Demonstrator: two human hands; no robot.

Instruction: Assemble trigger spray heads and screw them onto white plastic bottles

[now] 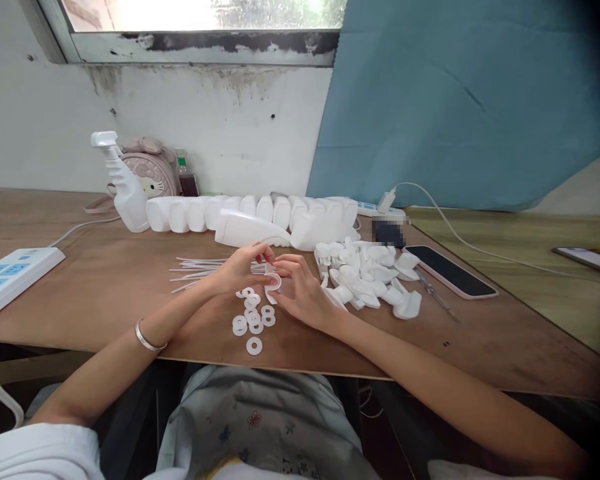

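Observation:
My left hand point(243, 269) and my right hand point(300, 290) meet over the wooden table point(105, 293), fingers pinched together round a small white spray-head part point(273, 283). Just in front of the hands lie several white washer rings point(253, 320). Thin white tubes point(195, 270) are spread to the left of my left hand. A pile of white spray-head parts point(367, 277) sits right of my right hand. A silver bracelet is on my left wrist.
A row of white bottles point(250, 213) lies across the back, with one upright spray bottle point(125, 183) and a pink bag point(150, 170) at its left. A power strip point(10, 273) sits far left. A phone point(450, 271) and a charging cable point(450, 227) lie at right.

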